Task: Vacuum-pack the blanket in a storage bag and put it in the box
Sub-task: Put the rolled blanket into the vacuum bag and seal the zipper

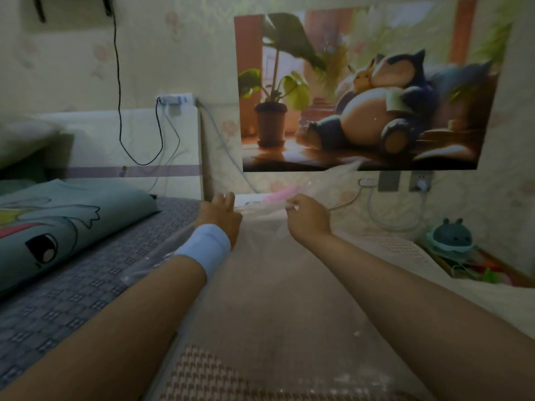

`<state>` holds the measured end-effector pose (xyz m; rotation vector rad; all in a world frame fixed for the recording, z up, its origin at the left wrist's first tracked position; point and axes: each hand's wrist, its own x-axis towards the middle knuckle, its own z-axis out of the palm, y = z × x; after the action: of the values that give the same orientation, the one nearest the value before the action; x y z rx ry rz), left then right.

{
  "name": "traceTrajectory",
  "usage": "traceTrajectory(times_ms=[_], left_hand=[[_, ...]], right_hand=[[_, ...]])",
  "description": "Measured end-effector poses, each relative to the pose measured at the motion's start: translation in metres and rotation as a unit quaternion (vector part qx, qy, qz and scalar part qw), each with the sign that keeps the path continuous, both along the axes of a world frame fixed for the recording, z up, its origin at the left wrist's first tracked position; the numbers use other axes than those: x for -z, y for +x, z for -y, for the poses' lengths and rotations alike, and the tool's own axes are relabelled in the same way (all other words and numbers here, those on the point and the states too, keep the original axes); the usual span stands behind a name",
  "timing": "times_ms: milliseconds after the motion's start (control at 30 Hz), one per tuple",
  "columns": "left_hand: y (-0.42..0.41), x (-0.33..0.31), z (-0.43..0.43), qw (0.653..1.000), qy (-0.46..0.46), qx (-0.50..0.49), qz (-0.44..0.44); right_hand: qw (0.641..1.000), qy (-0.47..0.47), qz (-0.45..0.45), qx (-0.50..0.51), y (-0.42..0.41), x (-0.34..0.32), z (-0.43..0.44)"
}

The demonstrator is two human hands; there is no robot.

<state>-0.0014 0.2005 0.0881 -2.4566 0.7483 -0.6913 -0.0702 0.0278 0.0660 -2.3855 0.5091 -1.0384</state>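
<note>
Centre frame, on bed (86, 285): blanket (275, 314) inside clear bag (269, 227); right hand (307, 215) pinches bag mouth beside pink strip (278, 195); left hand (221, 215) at mouth's left edge, grip of fingers (228, 198) unclear. Pillow (58, 227) at left.

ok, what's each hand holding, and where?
Right hand pinches the storage bag at its far edge, beside the pink zip strip. Left hand touches the same edge; its grip cannot be told.
</note>
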Motion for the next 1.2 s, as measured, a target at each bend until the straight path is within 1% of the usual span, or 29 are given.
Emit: traceTrajectory(times_ms=[33,67,100,133,167,200,233,267,333,367,400,500,567,600,667,700,767,833,867,933,967,1033,1067,1100,1133,1167,1200], left_hand=[[0.014,-0.008,0.004,0.999,-0.029,-0.014,-0.015],[0.034,-0.02,0.006,0.995,-0.088,-0.035,-0.032],[0.056,-0.032,0.005,0.983,-0.169,-0.055,-0.048],[0.075,-0.04,0.003,0.97,-0.226,-0.071,-0.059],[0.09,-0.044,0.0,0.961,-0.255,-0.079,-0.069],[0.101,-0.044,-0.002,0.954,-0.275,-0.08,-0.09],[0.109,-0.043,0.004,0.951,-0.279,-0.073,-0.112],[0.108,-0.038,0.006,0.953,-0.273,-0.06,-0.115],[0.104,-0.019,0.02,0.961,-0.253,-0.02,-0.106],[0.1,-0.007,0.028,0.963,-0.241,-0.004,-0.119],[0.094,0.008,0.037,0.961,-0.229,0.001,-0.154],[0.068,0.051,0.058,0.947,-0.179,0.018,-0.267],[0.047,0.077,0.064,0.939,-0.165,0.042,-0.3],[0.036,0.087,0.066,0.934,-0.163,0.05,-0.313],[0.011,0.107,0.068,0.926,-0.162,0.05,-0.337],[-0.002,0.116,0.068,0.922,-0.165,0.046,-0.347],[-0.023,0.131,0.068,0.908,-0.184,0.034,-0.375],[-0.042,0.142,0.066,0.88,-0.237,0.041,-0.41],[-0.052,0.146,0.066,0.86,-0.274,0.055,-0.427],[-0.074,0.154,0.068,0.815,-0.329,0.099,-0.467],[-0.086,0.158,0.07,0.797,-0.33,0.125,-0.49],[-0.108,0.163,0.081,0.793,-0.28,0.155,-0.519],[-0.114,0.164,0.089,0.797,-0.259,0.159,-0.522],[-0.121,0.164,0.097,0.799,-0.246,0.169,-0.522],[-0.128,0.163,0.107,0.804,-0.234,0.174,-0.519],[-0.133,0.16,0.116,0.808,-0.222,0.175,-0.518],[-0.14,0.157,0.125,0.813,-0.215,0.167,-0.515]], right_hand=[[0.996,0.059,0.018,-0.07,0.006,-0.003,0.002],[0.983,0.105,0.033,-0.144,0.013,-0.009,0.004],[0.972,0.122,0.038,-0.195,0.021,-0.017,0.007],[0.968,0.113,0.026,-0.221,0.026,-0.024,0.009],[0.97,0.09,-0.006,-0.228,0.03,-0.029,0.014],[0.972,0.055,-0.051,-0.221,0.033,-0.033,0.02],[0.973,0.019,-0.103,-0.203,0.035,-0.032,0.03],[0.969,-0.014,-0.159,-0.186,0.034,-0.028,0.035],[0.95,-0.062,-0.272,-0.138,0.03,-0.01,0.048],[0.938,-0.078,-0.321,-0.107,0.028,0.003,0.054],[0.925,-0.085,-0.362,-0.076,0.023,0.017,0.057],[0.896,-0.045,-0.439,0.046,0.005,0.05,0.057],[0.874,0.006,-0.471,0.122,-0.009,0.068,0.055],[0.861,0.028,-0.491,0.131,-0.015,0.077,0.055],[0.846,0.047,-0.52,0.105,-0.025,0.098,0.058],[0.85,0.05,-0.518,0.085,-0.03,0.106,0.06],[0.887,0.08,-0.453,0.034,-0.045,0.111,0.058],[0.921,0.133,-0.365,-0.033,-0.06,0.113,0.054],[0.931,0.148,-0.327,-0.07,-0.067,0.114,0.052],[0.953,0.117,-0.257,-0.111,-0.084,0.12,0.048],[0.968,0.087,-0.208,-0.106,-0.093,0.125,0.049],[0.99,0.005,-0.122,-0.071,-0.11,0.135,0.055],[0.993,-0.035,-0.104,-0.042,-0.118,0.137,0.058],[0.991,-0.057,-0.119,-0.009,-0.128,0.139,0.062],[0.984,-0.065,-0.166,0.028,-0.139,0.141,0.066],[0.966,-0.077,-0.239,0.058,-0.148,0.143,0.068],[0.943,-0.103,-0.31,0.067,-0.155,0.144,0.071]])
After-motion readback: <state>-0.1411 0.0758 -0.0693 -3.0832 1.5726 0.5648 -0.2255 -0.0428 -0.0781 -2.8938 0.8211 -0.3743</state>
